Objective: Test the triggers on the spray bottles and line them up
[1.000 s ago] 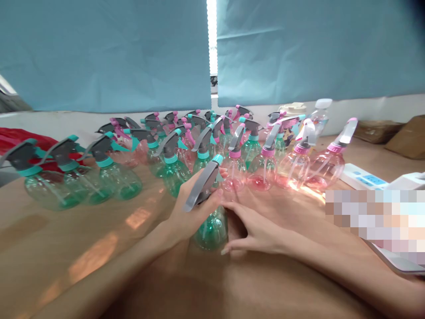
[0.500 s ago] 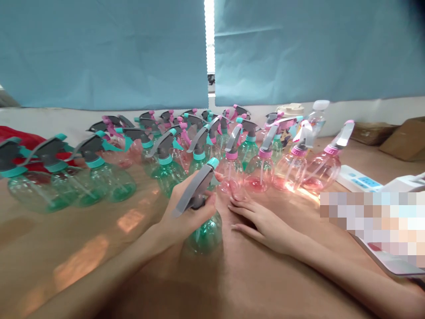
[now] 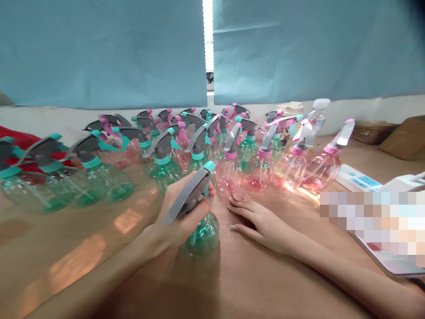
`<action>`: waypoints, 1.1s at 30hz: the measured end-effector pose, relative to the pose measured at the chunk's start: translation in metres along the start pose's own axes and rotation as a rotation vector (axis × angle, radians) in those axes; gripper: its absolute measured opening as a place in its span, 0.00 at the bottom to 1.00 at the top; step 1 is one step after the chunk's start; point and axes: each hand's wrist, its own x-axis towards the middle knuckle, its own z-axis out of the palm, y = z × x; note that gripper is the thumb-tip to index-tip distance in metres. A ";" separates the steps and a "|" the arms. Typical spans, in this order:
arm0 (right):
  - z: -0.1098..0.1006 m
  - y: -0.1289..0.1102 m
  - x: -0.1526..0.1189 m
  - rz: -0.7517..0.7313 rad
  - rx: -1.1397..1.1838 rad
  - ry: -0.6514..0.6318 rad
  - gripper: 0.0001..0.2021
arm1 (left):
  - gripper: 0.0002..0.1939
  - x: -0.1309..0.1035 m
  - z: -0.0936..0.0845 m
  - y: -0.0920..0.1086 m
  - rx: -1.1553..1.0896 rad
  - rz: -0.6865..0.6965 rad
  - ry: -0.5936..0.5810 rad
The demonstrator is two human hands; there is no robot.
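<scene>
My left hand (image 3: 184, 212) is wrapped round the neck of a green spray bottle (image 3: 202, 237) with a grey and turquoise spray head, near the table's middle. The bottle leans slightly, its base on or close to the wood. My right hand (image 3: 262, 221) lies flat on the table to the right of it, fingers apart and holding nothing. Its fingertips are near the base of a pink spray bottle (image 3: 229, 175). Another green spray bottle (image 3: 166, 173) stands behind my left hand.
Several green bottles (image 3: 114, 181) stand at the left and several pink ones (image 3: 320, 170) at the right. A white power strip (image 3: 357, 177), a brown box (image 3: 403, 137) and a clear capped bottle (image 3: 318, 116) are farther right. Red cloth (image 3: 20, 139) lies at the back left.
My left hand and the green spray bottle have shifted slightly left and down, the spray head tilting a little more. My right hand stays nearly in place.
</scene>
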 end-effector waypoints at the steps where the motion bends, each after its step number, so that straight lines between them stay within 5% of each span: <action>1: 0.000 0.000 0.000 0.000 0.002 -0.004 0.25 | 0.03 0.000 0.000 -0.001 -0.014 0.002 -0.006; 12: -0.003 -0.002 0.001 0.005 0.024 -0.010 0.25 | 0.08 -0.003 0.006 0.001 0.018 -0.086 0.061; 20: -0.003 -0.002 0.001 0.011 0.002 -0.024 0.25 | 0.11 -0.004 0.009 -0.015 0.011 -0.003 0.052; 33: -0.001 0.000 0.001 0.000 0.037 0.006 0.23 | 0.04 -0.005 0.009 -0.012 0.015 0.030 0.069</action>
